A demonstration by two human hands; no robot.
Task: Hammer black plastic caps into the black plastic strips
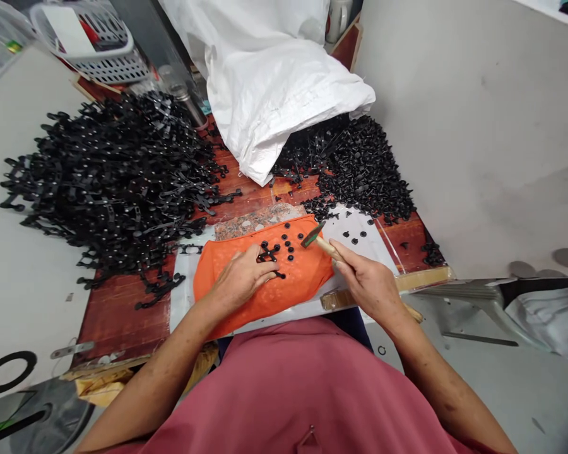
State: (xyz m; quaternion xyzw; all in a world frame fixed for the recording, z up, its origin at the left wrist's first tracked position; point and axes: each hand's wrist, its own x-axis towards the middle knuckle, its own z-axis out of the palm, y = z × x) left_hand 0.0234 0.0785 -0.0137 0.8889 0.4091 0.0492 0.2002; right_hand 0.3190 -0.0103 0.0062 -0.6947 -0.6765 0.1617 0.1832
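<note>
Two hands at the orange cloth (307, 280): left hand (241, 279), grip narrow, pins a black piece (267, 254) at the cloth's centre; right hand (370, 289), grip closed on a hammer (313, 234), head over the cloth's far edge. Risk: a skewed blow could hit the nearby fingertips (272, 267).

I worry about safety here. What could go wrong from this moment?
1. The hammer is poised close to the left hand, whose fingers pin the black piece; a missed blow might hit them.
2. Loose studs lie on the orange cloth around it; a strike could scatter them.
</note>
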